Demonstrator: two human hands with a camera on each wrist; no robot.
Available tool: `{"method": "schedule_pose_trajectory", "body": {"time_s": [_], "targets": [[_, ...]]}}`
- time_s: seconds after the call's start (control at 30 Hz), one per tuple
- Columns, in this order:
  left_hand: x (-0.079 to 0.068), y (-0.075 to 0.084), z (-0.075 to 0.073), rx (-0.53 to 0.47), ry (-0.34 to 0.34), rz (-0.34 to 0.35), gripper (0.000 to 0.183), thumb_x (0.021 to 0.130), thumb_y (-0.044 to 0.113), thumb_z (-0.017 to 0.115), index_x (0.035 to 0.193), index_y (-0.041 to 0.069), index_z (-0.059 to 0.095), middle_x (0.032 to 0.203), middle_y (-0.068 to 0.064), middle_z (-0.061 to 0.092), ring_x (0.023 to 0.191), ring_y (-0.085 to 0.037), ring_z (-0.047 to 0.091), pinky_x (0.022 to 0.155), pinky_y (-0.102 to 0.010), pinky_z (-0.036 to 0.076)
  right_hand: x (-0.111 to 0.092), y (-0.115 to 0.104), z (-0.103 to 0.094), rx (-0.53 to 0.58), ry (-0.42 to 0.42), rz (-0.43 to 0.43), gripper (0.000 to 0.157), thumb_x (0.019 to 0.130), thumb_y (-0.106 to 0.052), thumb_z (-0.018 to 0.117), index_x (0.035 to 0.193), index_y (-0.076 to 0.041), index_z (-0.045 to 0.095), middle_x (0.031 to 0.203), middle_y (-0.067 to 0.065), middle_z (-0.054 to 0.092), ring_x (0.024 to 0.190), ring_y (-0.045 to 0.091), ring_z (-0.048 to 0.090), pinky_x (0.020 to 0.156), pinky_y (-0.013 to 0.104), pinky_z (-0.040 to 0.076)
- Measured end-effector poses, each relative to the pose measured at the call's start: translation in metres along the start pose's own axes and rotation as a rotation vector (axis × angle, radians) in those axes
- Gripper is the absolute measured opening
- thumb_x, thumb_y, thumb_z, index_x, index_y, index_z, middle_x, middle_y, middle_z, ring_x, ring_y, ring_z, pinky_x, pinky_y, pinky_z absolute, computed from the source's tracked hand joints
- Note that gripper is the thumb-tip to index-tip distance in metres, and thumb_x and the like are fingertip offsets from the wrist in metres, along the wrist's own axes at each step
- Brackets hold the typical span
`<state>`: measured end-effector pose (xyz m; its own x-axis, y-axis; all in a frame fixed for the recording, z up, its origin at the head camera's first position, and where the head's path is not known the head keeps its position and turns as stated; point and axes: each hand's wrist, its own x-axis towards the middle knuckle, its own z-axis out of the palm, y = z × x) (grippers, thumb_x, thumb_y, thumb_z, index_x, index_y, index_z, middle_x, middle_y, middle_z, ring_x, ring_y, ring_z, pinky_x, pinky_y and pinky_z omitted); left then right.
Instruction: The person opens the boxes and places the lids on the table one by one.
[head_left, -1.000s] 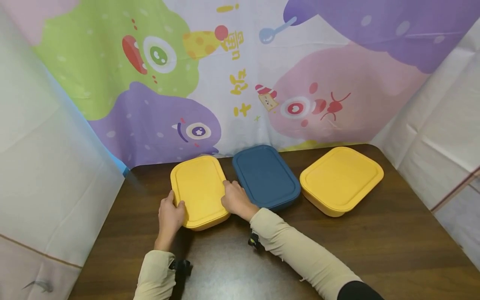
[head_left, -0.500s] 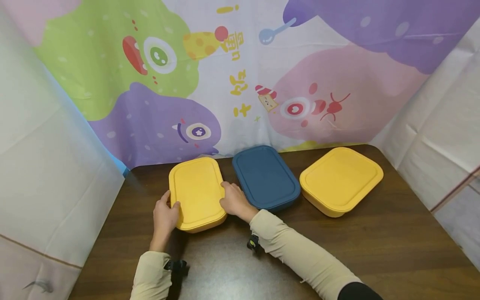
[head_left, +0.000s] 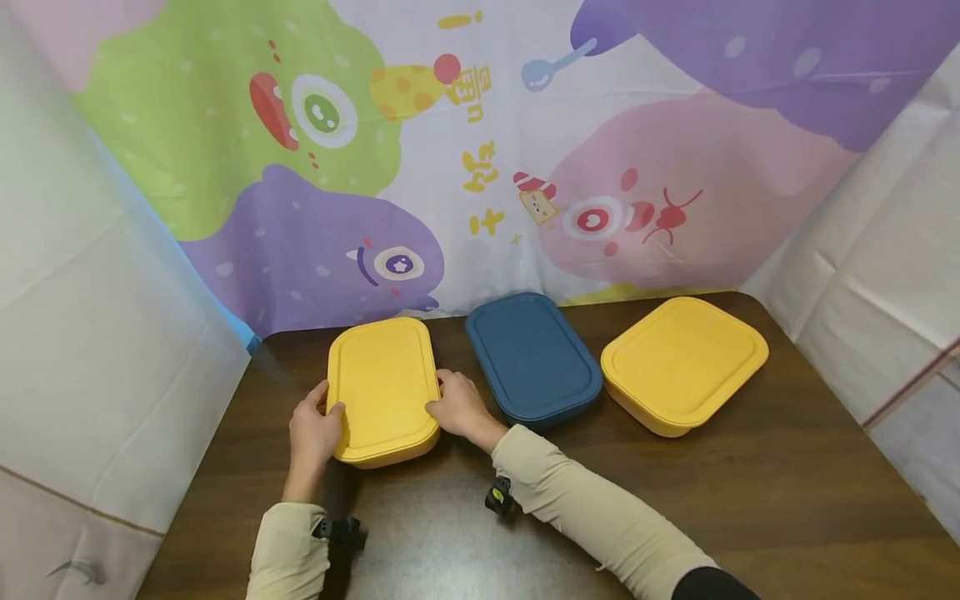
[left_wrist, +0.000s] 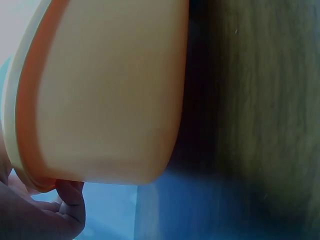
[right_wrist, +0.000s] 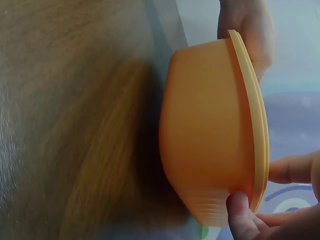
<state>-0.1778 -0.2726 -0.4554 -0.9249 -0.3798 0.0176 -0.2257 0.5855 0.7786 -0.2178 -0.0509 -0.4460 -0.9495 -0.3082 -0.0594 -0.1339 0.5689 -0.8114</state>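
A lidded yellow food container (head_left: 384, 387) sits at the left of the head view. My left hand (head_left: 313, 429) grips its left edge, thumb on the lid's rim. On the opposite long side my right hand (head_left: 459, 406) holds the rim between thumb and fingers. The left wrist view has the container's smooth side wall (left_wrist: 105, 95) large, with curled fingers (left_wrist: 70, 205) tucked below the lid's lip. In the right wrist view the right fingertips (right_wrist: 238, 202) press under the rim, the thumb lies over the lid, and the left hand (right_wrist: 250, 30) shows at the far side.
A dark blue lidded container (head_left: 534, 358) stands just right of my right hand. Farther right is a second yellow lidded container (head_left: 684, 362). All are on a dark wooden table (head_left: 675, 500). A cartoon-printed curtain (head_left: 487, 167) hangs behind the table's back edge.
Both hands have shifted the left yellow container leftward and slightly toward me, turning it a little straighter. Its gap to the blue container has widened. The other two containers have stayed put.
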Motion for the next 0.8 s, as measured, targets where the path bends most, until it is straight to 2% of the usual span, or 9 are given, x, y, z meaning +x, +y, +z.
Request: {"method": "schedule_pose_trajectory", "body": {"time_s": [0.17, 0.37, 0.53, 0.8], "targets": [[0.004, -0.001, -0.009, 0.01, -0.009, 0.006, 0.051, 0.096, 0.005, 0.05, 0.145, -0.006, 0.039, 0.136, -0.033, 0.05, 0.12, -0.043, 0.052, 0.102, -0.052, 0.042, -0.002, -0.002, 0.008, 0.07, 0.003, -0.009, 0.056, 0.085, -0.006, 0.069, 0.137, 0.005, 0.049, 0.105, 0.017, 0.064, 0.092, 0.024, 0.064, 0.074, 0.029, 0.054], [0.012, -0.005, -0.019, 0.032, -0.037, -0.007, 0.051, 0.097, 0.005, 0.049, 0.146, -0.004, 0.038, 0.136, -0.035, 0.049, 0.121, -0.043, 0.051, 0.102, -0.053, 0.041, -0.003, -0.003, 0.02, 0.068, 0.025, -0.049, 0.052, 0.084, -0.009, 0.071, 0.133, 0.001, 0.055, 0.096, 0.012, 0.063, 0.09, 0.021, 0.058, 0.076, 0.028, 0.05], [0.021, -0.012, -0.024, 0.012, -0.04, -0.014, 0.051, 0.098, 0.005, 0.048, 0.147, -0.003, 0.038, 0.138, -0.033, 0.048, 0.121, -0.042, 0.051, 0.104, -0.052, 0.041, -0.002, -0.006, 0.028, 0.086, 0.039, -0.08, 0.053, 0.083, -0.01, 0.073, 0.132, 0.001, 0.056, 0.092, 0.009, 0.061, 0.089, 0.019, 0.057, 0.074, 0.023, 0.047], [0.029, -0.02, -0.027, -0.024, -0.054, -0.024, 0.05, 0.098, 0.004, 0.046, 0.147, -0.002, 0.037, 0.141, -0.032, 0.046, 0.126, -0.042, 0.049, 0.105, -0.05, 0.041, 0.001, -0.007, 0.038, 0.076, 0.062, -0.116, 0.054, 0.082, -0.012, 0.074, 0.131, 0.003, 0.056, 0.095, 0.015, 0.06, 0.08, 0.013, 0.054, 0.07, 0.02, 0.045]]}}
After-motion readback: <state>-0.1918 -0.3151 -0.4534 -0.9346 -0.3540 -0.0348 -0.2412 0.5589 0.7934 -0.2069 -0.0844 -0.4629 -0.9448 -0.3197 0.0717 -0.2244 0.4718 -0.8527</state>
